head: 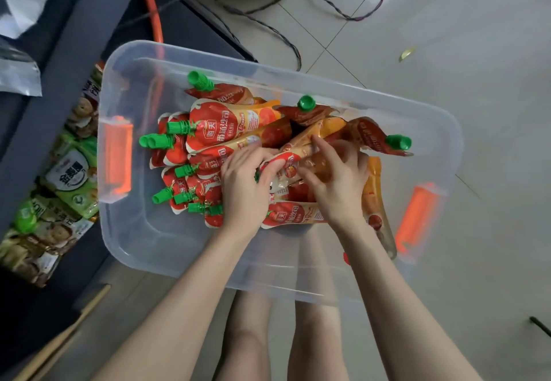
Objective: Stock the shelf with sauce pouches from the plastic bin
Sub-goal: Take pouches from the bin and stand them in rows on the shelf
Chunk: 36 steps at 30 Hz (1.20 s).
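A clear plastic bin [143, 237] with orange latches sits on the floor below me. Inside lies a heap of red and orange sauce pouches [226, 121] with green caps. Both my hands are down in the heap. My left hand [244, 190] curls its fingers round a pouch [286, 166] in the middle of the pile. My right hand [337, 184] lies over the same pouch and its neighbours, fingers bent and spread, slightly blurred. The pouches under my palms are hidden.
A dark shelf [59, 61] stands at the left, its low level holding green and brown packets [68, 181]. Cables [277, 34] run over the tiled floor beyond the bin. A wooden stick [59, 339] lies at the lower left. My legs show under the bin.
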Motion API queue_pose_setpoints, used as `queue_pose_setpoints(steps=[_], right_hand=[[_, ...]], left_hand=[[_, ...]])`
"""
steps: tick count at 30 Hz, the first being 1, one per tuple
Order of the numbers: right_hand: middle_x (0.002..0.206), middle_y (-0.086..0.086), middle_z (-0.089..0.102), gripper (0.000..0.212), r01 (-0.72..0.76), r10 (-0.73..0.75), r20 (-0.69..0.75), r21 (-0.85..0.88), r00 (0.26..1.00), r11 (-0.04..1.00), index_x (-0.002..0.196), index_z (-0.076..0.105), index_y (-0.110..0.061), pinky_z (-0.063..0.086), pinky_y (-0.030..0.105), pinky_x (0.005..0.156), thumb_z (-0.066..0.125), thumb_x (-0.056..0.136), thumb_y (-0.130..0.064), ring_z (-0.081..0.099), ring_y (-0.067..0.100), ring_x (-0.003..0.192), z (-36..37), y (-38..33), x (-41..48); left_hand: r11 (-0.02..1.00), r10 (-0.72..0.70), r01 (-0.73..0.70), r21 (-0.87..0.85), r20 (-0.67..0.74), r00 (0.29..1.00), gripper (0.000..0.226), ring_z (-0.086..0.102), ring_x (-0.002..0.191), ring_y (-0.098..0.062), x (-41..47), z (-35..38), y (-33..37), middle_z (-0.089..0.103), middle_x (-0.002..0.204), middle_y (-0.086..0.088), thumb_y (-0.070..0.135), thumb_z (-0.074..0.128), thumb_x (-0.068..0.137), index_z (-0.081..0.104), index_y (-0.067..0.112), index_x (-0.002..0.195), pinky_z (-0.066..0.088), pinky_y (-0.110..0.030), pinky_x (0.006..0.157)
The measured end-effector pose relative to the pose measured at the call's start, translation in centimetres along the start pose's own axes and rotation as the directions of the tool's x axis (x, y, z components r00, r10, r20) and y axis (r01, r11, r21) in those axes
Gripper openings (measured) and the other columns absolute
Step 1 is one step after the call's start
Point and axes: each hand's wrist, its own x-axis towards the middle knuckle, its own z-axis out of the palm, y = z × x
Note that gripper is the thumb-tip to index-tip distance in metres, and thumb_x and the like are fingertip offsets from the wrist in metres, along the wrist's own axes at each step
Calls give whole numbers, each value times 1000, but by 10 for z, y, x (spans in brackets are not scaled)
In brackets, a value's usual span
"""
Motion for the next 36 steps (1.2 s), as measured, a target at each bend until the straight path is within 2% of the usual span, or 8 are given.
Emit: queue_pose_setpoints(steps=[6, 11, 13, 16, 19, 23, 28, 36], right_hand=[[139, 5, 43, 44, 193, -188, 91, -55, 978, 980, 102, 64, -24, 21, 47, 106, 66, 70, -54, 28, 29, 133, -30, -15, 10], [130, 4, 55, 62, 341, -309, 265, -81, 913, 937, 129, 53, -25, 20, 45, 108, 64, 76, -54, 40, 27, 126, -37, -24, 7], [123, 2, 59, 55, 315, -249, 387, -116, 888, 942, 125, 58, -23, 24, 43, 103, 64, 79, -53, 44, 27, 119, -37, -25, 8], [107, 2, 59, 42, 290, -179, 426, -211, 887, 933, 102, 65, -17, 28, 40, 92, 62, 80, -53, 44, 27, 108, -29, -26, 5], [88, 2, 54, 36, 181, -142, 313, -99, 939, 978, 79, 60, -14, 37, 38, 76, 64, 80, -49, 51, 28, 93, -28, -22, 2], [80, 2, 65, 39, -20, 0, 252, 76, 968, 997, 77, 58, -11, 51, 46, 67, 66, 80, -49, 61, 26, 77, -26, -20, 7], [81, 5, 69, 36, -66, 49, 179, 90, 983, 994, 76, 60, -16, 53, 49, 68, 63, 81, -51, 63, 28, 76, -18, -26, 6], [86, -1, 70, 26, -151, 110, 197, 211, 974, 966, 80, 62, -21, 56, 50, 72, 66, 81, -47, 66, 20, 78, -15, -24, 6]], left_hand=[[920, -135, 200, -338, 207, 969, 13, 64, 76, -1, -6, -40, 14, 65, 80, 9, 17, 57, 92, 58, 23, 80, 52, -19, 66], [911, -68, 200, -360, 346, 936, 13, 66, 73, -5, 7, -60, 14, 67, 76, 5, 15, 62, 88, 62, 22, 77, 56, -24, 66], [903, -86, 200, -380, 297, 951, 12, 67, 73, -6, 8, -59, 12, 69, 76, 5, 13, 68, 83, 66, 23, 76, 55, -22, 66], [907, -230, 202, -369, -34, 973, 15, 63, 79, -3, -3, -47, 7, 67, 85, 7, 16, 76, 76, 64, 21, 84, 47, -11, 69], [778, -560, 387, -495, -267, 784, 42, 59, 96, -11, -15, -30, -1, 57, 109, -2, 23, 77, 75, 50, 17, 106, 47, -14, 76], [406, -879, 623, -669, -99, 466, 62, 60, 104, -22, -9, -11, -9, 58, 113, -2, 34, 81, 70, 45, 10, 114, 50, -37, 88], [158, -925, 527, -835, 62, 376, 62, 62, 104, -26, 20, -8, -4, 64, 111, -2, 30, 84, 67, 53, 12, 118, 49, -48, 94], [344, -885, 457, -820, -121, 449, 70, 60, 105, -16, 13, -7, -3, 61, 116, 4, 35, 87, 60, 51, 23, 120, 49, -43, 96]])
